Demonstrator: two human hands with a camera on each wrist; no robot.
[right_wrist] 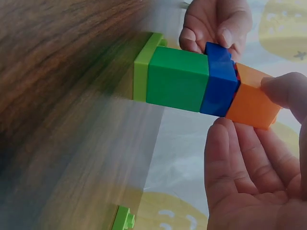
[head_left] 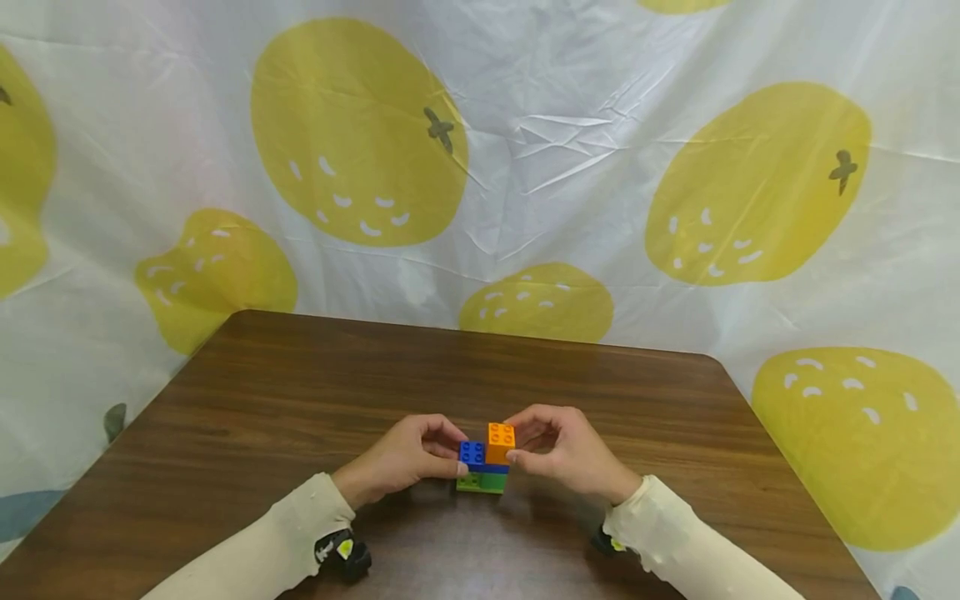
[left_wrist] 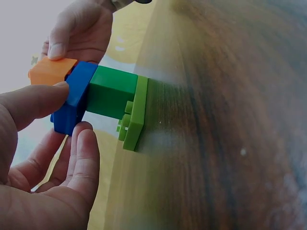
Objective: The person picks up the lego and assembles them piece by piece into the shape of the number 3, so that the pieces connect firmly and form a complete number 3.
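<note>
A small stack of toy building bricks stands on the table in front of me. Its base is a thin light green brick [left_wrist: 139,115], with a taller green brick [right_wrist: 177,76] over one half of it. A thin blue brick [head_left: 472,452] lies across the green one and overhangs on the left. My left hand [head_left: 408,454] pinches the blue brick between thumb and fingers. With thumb and fingers, my right hand [head_left: 566,454] holds an orange brick [head_left: 500,443] on the blue one's right half. In the right wrist view the orange brick sits slightly tilted, a narrow gap showing beneath it.
Another light green brick [right_wrist: 123,219] shows at the lower edge of the right wrist view. The brown wooden table [head_left: 360,367] reaches back to a white curtain [head_left: 495,183] printed with yellow fruit.
</note>
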